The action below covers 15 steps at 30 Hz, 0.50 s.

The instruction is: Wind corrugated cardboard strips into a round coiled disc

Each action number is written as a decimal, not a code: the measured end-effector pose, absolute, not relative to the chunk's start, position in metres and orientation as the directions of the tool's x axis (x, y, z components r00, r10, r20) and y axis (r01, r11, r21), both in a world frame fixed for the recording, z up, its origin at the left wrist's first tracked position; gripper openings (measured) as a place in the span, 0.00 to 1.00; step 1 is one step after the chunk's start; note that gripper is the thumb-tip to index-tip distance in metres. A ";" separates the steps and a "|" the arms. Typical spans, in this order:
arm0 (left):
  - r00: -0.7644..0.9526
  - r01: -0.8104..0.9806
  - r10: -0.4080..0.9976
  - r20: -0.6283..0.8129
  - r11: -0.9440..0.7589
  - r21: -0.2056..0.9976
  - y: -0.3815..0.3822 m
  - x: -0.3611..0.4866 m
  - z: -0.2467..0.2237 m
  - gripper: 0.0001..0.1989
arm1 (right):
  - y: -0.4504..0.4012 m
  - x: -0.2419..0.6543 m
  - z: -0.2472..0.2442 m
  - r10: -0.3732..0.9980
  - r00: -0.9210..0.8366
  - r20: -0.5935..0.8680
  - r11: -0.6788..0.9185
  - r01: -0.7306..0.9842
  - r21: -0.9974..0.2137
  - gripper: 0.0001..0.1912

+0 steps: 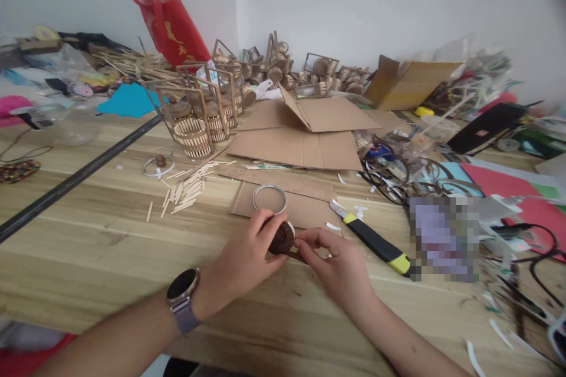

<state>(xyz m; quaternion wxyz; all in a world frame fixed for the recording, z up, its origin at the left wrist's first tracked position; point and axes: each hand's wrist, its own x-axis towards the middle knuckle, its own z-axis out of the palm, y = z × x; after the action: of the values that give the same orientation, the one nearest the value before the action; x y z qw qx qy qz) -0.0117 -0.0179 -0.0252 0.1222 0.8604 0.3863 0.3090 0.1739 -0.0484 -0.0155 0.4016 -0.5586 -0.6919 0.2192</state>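
Note:
Between the thumb and fingers of my left hand (250, 250) is a small dark-brown coiled disc (282, 237), its spiral face turned toward me and a pale rim at its upper right. My right hand (333, 259) pinches a narrow brown strip (297, 255) close to the disc's right edge; the fingertips cover part of it. Just beyond my hands a pale ring (269, 199) lies on a piece of cardboard (305, 207). To the right rests a black and yellow utility knife (375, 243).
Thin wooden sticks (188, 191) lie scattered at left, near small slatted baskets with tall frames (194, 138). Folded cardboard (296, 144) covers the middle back. A long dark bar (84, 174) crosses the left side. Black cord coils (389, 171) and paper clutter the right.

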 end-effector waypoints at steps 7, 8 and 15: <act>0.515 0.584 0.747 0.420 -0.665 0.466 -0.019 -0.011 -0.026 0.30 | -0.050 0.173 -0.015 0.954 -0.063 0.294 0.274 0.580 -0.767 0.08; 0.514 0.583 0.747 0.422 -0.665 0.466 -0.020 -0.011 -0.026 0.29 | -0.050 0.173 -0.015 0.954 -0.060 0.295 0.274 0.576 -0.770 0.08; 0.504 0.592 0.753 0.424 -0.658 0.465 -0.019 -0.010 -0.027 0.30 | -0.049 0.172 -0.016 0.960 -0.033 0.278 0.251 0.543 -0.801 0.08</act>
<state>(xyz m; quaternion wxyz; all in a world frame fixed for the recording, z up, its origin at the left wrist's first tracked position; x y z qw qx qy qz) -0.0099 -0.0190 -0.0270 0.1306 0.8572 0.3922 0.3070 0.1725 -0.0486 -0.0155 0.4147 -0.5582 -0.6733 0.2512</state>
